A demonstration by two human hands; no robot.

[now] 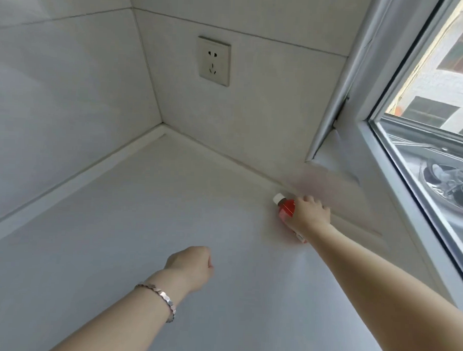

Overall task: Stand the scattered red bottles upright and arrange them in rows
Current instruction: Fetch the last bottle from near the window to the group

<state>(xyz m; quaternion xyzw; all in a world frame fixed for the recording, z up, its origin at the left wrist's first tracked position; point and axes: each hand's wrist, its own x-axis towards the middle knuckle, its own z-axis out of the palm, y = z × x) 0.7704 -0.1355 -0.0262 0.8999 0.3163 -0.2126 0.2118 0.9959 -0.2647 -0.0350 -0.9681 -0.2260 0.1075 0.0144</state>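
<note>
One red bottle point(286, 209) w/ a white cap point(278, 198) is seen on the pale countertop point(115, 250), gripped round its body by the right hand point(310, 213). The fingers are wrapped over the bottle from above, so most of the red body is hidden under the palm; only the cap end and upper part are shown on the hand's left side, plus a small bit of the base at approx. the wrist. The bottle is tilted, cap pointing up and away from the hand toward the back wall. Whether the base is touching the counter can't be told, as that part is covered by the wrist.

The left hand point(192, 267) is held over the counter, nearer the camera and well to the left of the right hand. It is curled into a loose fist w/ nothing in it. A silver link bracelet point(158, 299) is worn on that wrist.

Beyond the right hand, the counter is met by a tiled wall, and a faint reddish reflection is seen on the tile just past the knuckles. A wall socket point(214, 61) is mounted higher up, above and left of both hands. To the right of the right arm, a white window frame point(400, 169) is seen, w/ bldgs outside.
</note>
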